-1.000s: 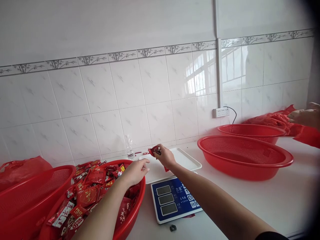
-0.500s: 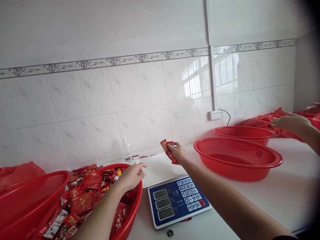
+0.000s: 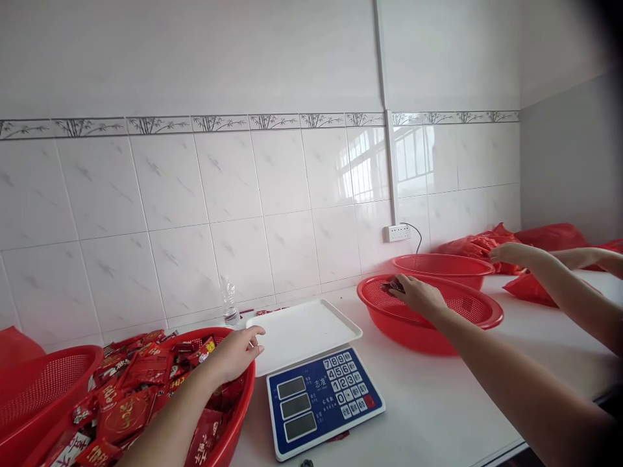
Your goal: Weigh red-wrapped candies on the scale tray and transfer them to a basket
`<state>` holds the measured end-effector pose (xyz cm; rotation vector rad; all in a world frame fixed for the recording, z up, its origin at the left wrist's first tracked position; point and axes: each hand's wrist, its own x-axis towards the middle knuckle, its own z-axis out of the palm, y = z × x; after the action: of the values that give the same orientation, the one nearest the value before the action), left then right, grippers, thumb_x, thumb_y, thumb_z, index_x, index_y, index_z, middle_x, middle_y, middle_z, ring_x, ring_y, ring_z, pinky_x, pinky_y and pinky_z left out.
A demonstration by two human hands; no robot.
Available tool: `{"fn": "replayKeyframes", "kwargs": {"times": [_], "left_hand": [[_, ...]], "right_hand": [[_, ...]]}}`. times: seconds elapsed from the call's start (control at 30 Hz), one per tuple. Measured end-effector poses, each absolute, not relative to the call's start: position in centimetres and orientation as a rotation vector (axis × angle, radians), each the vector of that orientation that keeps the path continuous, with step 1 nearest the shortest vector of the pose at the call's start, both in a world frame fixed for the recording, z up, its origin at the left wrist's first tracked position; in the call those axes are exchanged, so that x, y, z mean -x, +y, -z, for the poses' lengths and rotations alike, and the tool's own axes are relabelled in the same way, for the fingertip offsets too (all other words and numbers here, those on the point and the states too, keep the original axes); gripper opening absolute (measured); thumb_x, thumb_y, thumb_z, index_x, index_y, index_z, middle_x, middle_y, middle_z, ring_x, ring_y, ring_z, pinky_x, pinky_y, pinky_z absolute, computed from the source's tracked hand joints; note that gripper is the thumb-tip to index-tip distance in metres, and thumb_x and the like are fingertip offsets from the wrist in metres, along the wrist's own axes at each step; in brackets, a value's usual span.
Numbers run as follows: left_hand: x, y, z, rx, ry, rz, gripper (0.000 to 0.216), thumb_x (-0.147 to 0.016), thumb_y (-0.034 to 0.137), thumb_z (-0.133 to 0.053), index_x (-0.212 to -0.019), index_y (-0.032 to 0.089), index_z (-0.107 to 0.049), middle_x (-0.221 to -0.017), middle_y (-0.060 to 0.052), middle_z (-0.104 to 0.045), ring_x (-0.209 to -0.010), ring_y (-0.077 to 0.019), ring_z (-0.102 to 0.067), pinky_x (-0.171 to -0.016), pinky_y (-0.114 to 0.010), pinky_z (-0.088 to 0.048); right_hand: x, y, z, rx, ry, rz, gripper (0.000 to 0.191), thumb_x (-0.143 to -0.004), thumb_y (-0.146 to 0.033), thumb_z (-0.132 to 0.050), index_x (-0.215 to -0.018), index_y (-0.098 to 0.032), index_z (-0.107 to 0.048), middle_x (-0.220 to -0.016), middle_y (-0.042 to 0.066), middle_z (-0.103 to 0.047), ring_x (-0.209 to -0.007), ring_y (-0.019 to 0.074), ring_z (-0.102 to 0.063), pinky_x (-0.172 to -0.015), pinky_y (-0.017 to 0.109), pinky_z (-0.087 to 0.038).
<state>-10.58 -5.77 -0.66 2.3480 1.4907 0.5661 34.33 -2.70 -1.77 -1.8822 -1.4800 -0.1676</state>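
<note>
My right hand (image 3: pixel 417 295) is over the left part of a red plastic basket (image 3: pixel 409 334), closed on small red snack packets (image 3: pixel 390 285); my fingers partly hide them. Above the right rim of another red basket (image 3: pixel 242 415), full of red snack packets (image 3: pixel 146 366), hovers my left hand (image 3: pixel 238 353). Its fingers are loosely bent and apart, with nothing visible in them. Between the two baskets stands a digital scale with a blue keypad panel (image 3: pixel 326 402) and a white weighing tray (image 3: pixel 302 331), whose surface is bare.
A clear plastic bottle (image 3: pixel 230 301) stands by the tiled wall. Another red basket (image 3: pixel 442 264) sits behind the right one, and one more (image 3: pixel 53 383) at far left. A co-worker's hands (image 3: pixel 518 256) are at the right near red plastic bags (image 3: pixel 549 237). A power strip (image 3: pixel 396 233) is on the wall.
My right hand has moved right with the packets, from above the scale's tray to the right basket. My left hand stays by the full basket. The view has shifted right.
</note>
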Motion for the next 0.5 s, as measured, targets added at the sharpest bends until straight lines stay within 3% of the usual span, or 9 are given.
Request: {"fn": "replayKeyframes", "kwargs": {"times": [0.13,0.27,0.4,0.5], "left_hand": [[10.5,-6.1,0.5,-2.341,1.493,-0.555,0.041,-0.078,0.038,-0.045,-0.116,0.023,-0.052,-0.094,-0.003,-0.062,-0.085,-0.0176,-0.058,-0.077,-0.027,-0.040],[10.3,-6.4,0.1,-2.326,1.504,-0.541,0.041,-0.078,0.036,-0.044,-0.117,0.022,-0.052,-0.096,-0.003,-0.061,-0.086,-0.0172,-0.057,-0.078,-0.026,-0.040],[10.3,-6.4,0.1,-2.332,1.513,-0.530,0.042,-0.078,0.036,-0.044,-0.117,0.022,-0.051,-0.097,-0.003,-0.061,-0.087,-0.0170,-0.057,-0.077,-0.026,-0.040],[10.5,-6.2,0.4,-2.335,1.508,-0.537,0.042,-0.078,0.036,-0.045,-0.117,0.022,-0.051,-0.097,-0.003,-0.062,-0.086,-0.0170,-0.057,-0.078,-0.026,-0.040]], "right_hand": [[-36.6,-2.3,3.4,2.100,-1.619,0.096,0.041,-0.071,-0.054,-0.052,-0.095,-0.022,-0.059,-0.098,0.012,-0.064,-0.081,0.0302,-0.059,-0.057,0.036,-0.042],[-37.2,-1.0,4.6,2.138,-1.595,-0.005,0.049,-0.071,-0.056,-0.052,-0.102,-0.020,-0.061,-0.109,0.016,-0.060,-0.097,0.0347,-0.056,-0.067,0.042,-0.045],[-36.2,0.2,4.8,2.082,-1.565,-0.041,0.051,-0.077,-0.052,-0.046,-0.115,-0.019,-0.056,-0.129,0.017,-0.047,-0.111,0.0353,-0.049,-0.079,0.046,-0.044],[-34.5,0.6,4.4,2.011,-1.525,-0.045,0.051,-0.078,-0.050,-0.045,-0.119,-0.020,-0.052,-0.138,0.016,-0.035,-0.121,0.0394,-0.037,-0.085,0.056,-0.038]]}}
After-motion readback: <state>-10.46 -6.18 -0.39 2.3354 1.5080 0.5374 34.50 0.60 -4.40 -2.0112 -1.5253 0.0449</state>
